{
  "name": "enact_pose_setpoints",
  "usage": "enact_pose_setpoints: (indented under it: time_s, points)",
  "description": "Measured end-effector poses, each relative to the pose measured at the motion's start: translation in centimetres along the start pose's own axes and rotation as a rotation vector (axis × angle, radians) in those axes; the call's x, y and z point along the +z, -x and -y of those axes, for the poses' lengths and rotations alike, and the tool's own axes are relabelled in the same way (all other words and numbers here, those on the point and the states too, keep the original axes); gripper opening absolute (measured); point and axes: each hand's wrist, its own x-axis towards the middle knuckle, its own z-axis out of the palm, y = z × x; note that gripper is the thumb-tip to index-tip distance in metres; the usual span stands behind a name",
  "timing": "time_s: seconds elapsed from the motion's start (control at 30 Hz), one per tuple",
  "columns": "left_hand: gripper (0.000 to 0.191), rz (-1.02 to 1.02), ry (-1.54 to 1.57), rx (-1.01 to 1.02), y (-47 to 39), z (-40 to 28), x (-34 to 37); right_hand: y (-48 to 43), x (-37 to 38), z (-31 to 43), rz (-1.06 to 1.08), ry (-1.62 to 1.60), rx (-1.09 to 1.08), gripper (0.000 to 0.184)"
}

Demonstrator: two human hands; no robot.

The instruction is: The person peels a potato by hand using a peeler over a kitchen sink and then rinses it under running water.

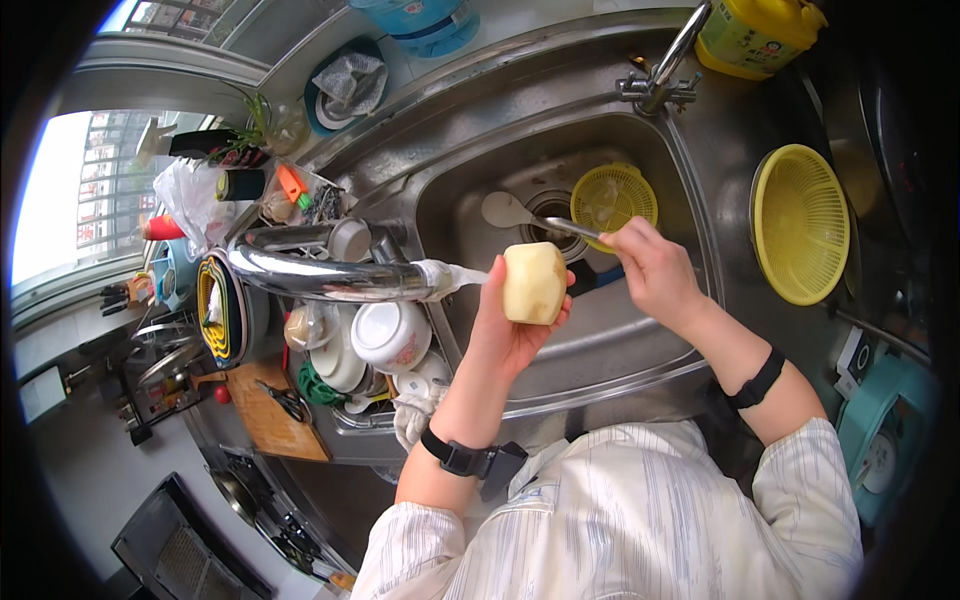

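My left hand (501, 334) holds a peeled potato (534, 283) upright over the stainless steel sink (480, 217), with the fingers behind it and the thumb at its left side. In my right hand (651, 270) is the handle of a metal tool (574, 227), pointing left just above the potato; its working end is hard to make out. Behind them in the sink lie a pale round-ended spoon or ladle (506, 210) and a small yellow plastic strainer basket (613, 196) beside the drain. The swivel faucet spout (337, 279), wrapped in white cloth or plastic at its tip, ends close to my left hand.
A drying area with a white bowl (391, 336) and plates lies left of the sink. Further left are a wooden cutting board (274, 409) and scissors (283, 401). A large yellow basket (800, 225) stands right. A second tap (656, 94) and a yellow jug (757, 37) are behind.
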Motion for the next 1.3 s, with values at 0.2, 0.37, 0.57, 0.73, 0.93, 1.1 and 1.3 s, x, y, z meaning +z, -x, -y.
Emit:
enact_pose_setpoints:
  time_s: [0.2,0.37,0.57,0.73,0.93,1.1,1.3]
  points:
    - [0.059,-0.025,-0.091,0.058,-1.1,0.7,0.0,-0.5,-0.3,4.3,0.022,-0.144,-0.188,0.021]
    - [0.062,0.038,-0.148,0.010,-0.5,0.2,0.5,-0.1,0.1,-1.3,-0.023,0.109,0.133,0.012]
    - [0.062,-0.037,-0.026,0.059,-0.2,0.8,-0.2,0.3,-0.5,0.3,-0.054,-0.068,0.075,0.014]
    - [0.055,0.009,-0.004,0.004,-1.0,-0.1,0.4,1.0,-1.1,1.7,-0.061,-0.172,-0.040,0.023]
    - [0.053,-0.134,0.072,0.029,-1.3,0.3,0.7,1.4,-0.6,3.8,0.016,-0.012,-0.298,0.033]
    - [0.047,-0.146,0.021,0.006,-1.6,0.5,0.2,1.0,0.0,3.8,0.000,0.107,-0.313,0.031]
    - [0.044,-0.167,0.058,0.011,-1.6,0.9,0.8,0.7,-0.4,4.0,0.004,0.110,-0.355,0.030]
